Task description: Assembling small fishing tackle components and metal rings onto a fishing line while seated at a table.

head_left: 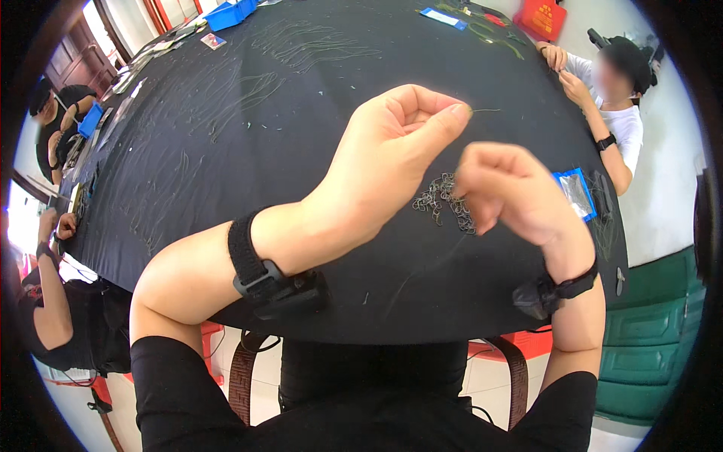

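Note:
My left hand [388,151] is raised over the black-covered table [331,301]. Its thumb and forefinger are pinched on a thin greenish line [486,111], whose short end sticks out to the right. Lower and to the right is my right hand [508,184], slightly blurred, with its fingers curled in; whatever it may hold is hidden. Just behind its fingers lies a heap of small dark metal hooks [435,197], partly covered by the hand. A faint strand runs over the cloth below the heap.
Bundles of thin line [316,47] lie across the far and left table. A blue-edged packet [575,194] is right of my right hand. A blue tray [230,13] stands at the far edge. Co-workers sit at right [621,83] and left [56,124].

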Demonstrator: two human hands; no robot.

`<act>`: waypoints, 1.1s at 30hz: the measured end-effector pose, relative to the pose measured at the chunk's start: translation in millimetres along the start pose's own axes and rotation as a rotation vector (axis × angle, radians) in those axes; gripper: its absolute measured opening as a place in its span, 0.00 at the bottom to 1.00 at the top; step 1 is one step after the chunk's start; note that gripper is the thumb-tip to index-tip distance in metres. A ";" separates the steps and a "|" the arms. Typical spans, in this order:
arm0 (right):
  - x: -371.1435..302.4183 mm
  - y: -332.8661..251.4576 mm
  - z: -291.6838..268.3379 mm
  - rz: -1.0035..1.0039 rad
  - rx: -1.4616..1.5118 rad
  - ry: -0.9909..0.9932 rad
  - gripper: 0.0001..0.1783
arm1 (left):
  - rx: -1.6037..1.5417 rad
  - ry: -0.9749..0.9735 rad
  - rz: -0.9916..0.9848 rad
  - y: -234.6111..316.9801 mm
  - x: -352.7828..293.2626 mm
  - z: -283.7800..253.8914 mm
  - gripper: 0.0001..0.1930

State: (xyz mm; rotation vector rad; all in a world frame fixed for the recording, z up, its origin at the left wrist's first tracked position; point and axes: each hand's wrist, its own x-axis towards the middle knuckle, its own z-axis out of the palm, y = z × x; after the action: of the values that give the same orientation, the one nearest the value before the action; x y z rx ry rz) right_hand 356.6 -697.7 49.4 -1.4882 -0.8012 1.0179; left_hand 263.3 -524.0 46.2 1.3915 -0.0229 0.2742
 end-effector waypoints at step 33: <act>-5.1 2.4 -38.5 -0.309 -0.284 0.311 0.13 | 0.165 -0.121 -0.234 -42.5 8.2 -12.1 0.11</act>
State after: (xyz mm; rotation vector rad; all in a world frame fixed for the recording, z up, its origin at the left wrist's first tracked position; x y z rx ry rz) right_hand 389.8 -718.2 48.7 -1.6475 -0.9392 0.4405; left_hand 278.2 -517.2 4.3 1.5578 0.0639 -0.0036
